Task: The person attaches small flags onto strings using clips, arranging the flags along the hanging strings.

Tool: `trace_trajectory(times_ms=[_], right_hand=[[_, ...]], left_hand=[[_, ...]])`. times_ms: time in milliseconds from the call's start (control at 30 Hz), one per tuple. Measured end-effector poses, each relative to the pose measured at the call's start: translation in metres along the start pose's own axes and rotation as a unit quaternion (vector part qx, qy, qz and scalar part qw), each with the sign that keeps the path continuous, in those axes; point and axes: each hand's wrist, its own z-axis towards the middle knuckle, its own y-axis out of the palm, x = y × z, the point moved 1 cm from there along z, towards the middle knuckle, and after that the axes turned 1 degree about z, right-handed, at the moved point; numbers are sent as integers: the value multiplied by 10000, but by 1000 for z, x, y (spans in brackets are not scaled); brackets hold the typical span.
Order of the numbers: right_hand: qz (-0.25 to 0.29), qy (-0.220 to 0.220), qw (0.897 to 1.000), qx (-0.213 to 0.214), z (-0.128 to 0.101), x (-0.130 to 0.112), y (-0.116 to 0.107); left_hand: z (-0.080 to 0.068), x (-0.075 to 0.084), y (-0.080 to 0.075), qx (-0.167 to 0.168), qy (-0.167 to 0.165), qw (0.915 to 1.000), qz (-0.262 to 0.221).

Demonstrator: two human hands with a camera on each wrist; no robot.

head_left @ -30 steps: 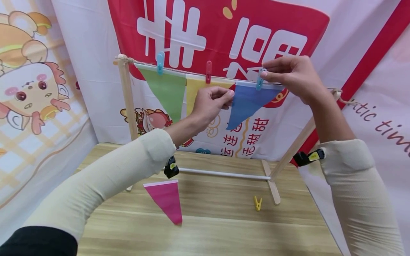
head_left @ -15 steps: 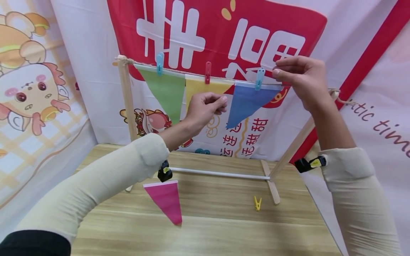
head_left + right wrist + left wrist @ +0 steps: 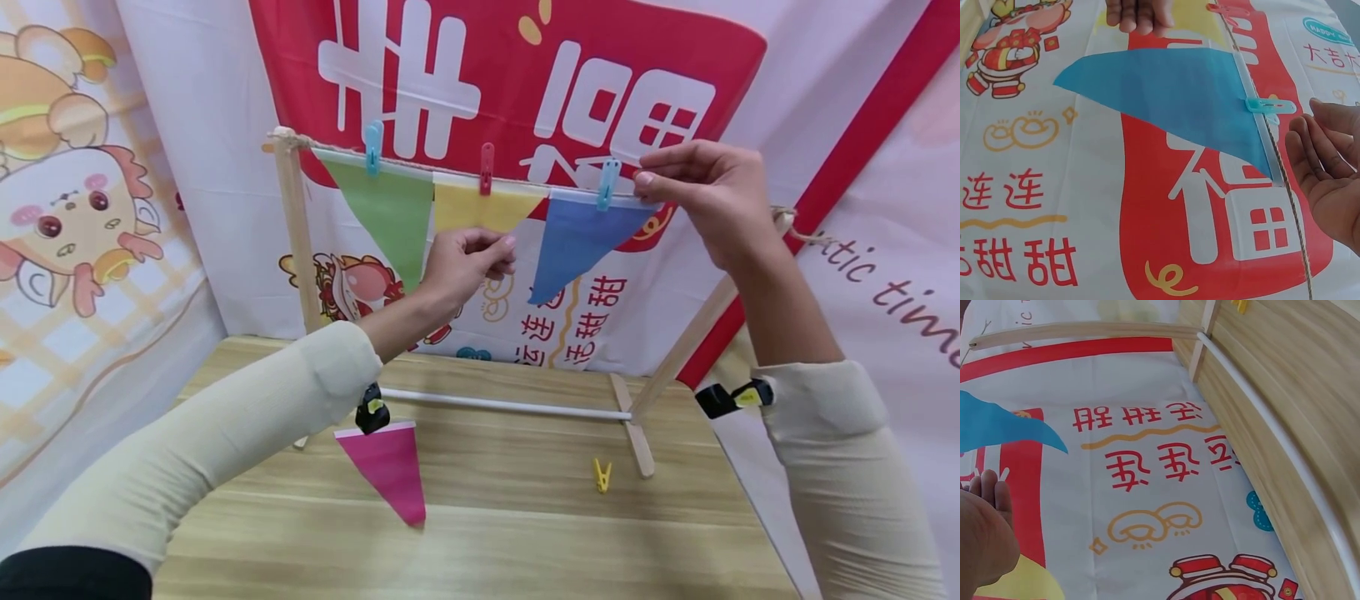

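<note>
A blue triangular pennant (image 3: 585,237) hangs from the twine (image 3: 1291,212), held by a light blue clothespin (image 3: 608,185). Just right of that clothespin is my right hand (image 3: 708,196), its fingers bent and holding nothing. My left hand (image 3: 468,267) hovers in front of the yellow pennant (image 3: 480,208), loosely curled around nothing, and covers its lower part. A red clothespin (image 3: 487,169) fixes the yellow pennant. Farther left, another light blue clothespin (image 3: 372,148) holds the green pennant (image 3: 390,212). In the right wrist view, the right fingers (image 3: 1310,147) lie beside the blue pennant's white edge.
On the wooden table (image 3: 525,550) lie a pink pennant (image 3: 386,475) and a yellow clothespin (image 3: 602,476). The twine spans two wooden posts (image 3: 296,225), joined low down by a white rod (image 3: 510,406). A printed cloth backdrop (image 3: 247,208) stands behind.
My right hand has let go of the light blue clothespin on the blue pennant and shifted right. The left hand has moved away from the blue pennant, down and to the left.
</note>
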Motion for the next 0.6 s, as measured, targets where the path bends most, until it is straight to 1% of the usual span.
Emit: trace_trajectory(times_ms=[133, 267, 400, 500, 600], right_hand=[[23, -39, 10000, -83, -3, -2, 3], [-254, -6, 9996, -138, -7, -3, 6], [-371, 41, 9990, -235, -11, 1, 7], [-419, 41, 9986, -323, -13, 5, 9], [-599, 33, 9975, -383, -15, 8, 11]], left_hand=[[-1, -5, -5, 35, -16, 10000, -24], [-3, -11, -11, 45, -122, 9999, 5], [-4, -16, -16, 27, -242, 9997, -43], [-5, -19, -20, 43, -204, 9998, -47], [-7, -22, -24, 31, -136, 9999, -29]])
